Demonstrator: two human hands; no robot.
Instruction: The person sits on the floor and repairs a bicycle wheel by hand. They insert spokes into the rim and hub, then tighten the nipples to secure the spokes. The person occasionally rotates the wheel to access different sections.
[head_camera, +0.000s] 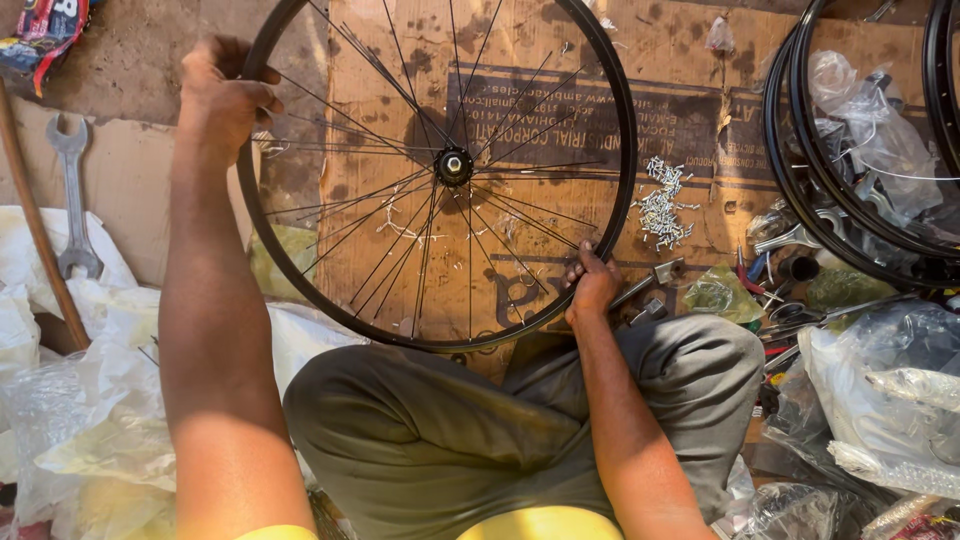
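Holding a black spoked bicycle wheel (440, 170) flat over brown cardboard (690, 60), the left hand (222, 95) has its grip closed on the rim at the upper left. The right hand (592, 285) pinches the rim at the lower right, perhaps on a spoke end. Loose silver spoke nipples (662, 203) lie just beyond the rim. A spanner (72, 195) lies well off to the left.

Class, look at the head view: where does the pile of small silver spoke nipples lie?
The pile of spoke nipples lies on the flattened cardboard, just right of the wheel rim and up and to the right of the right hand.
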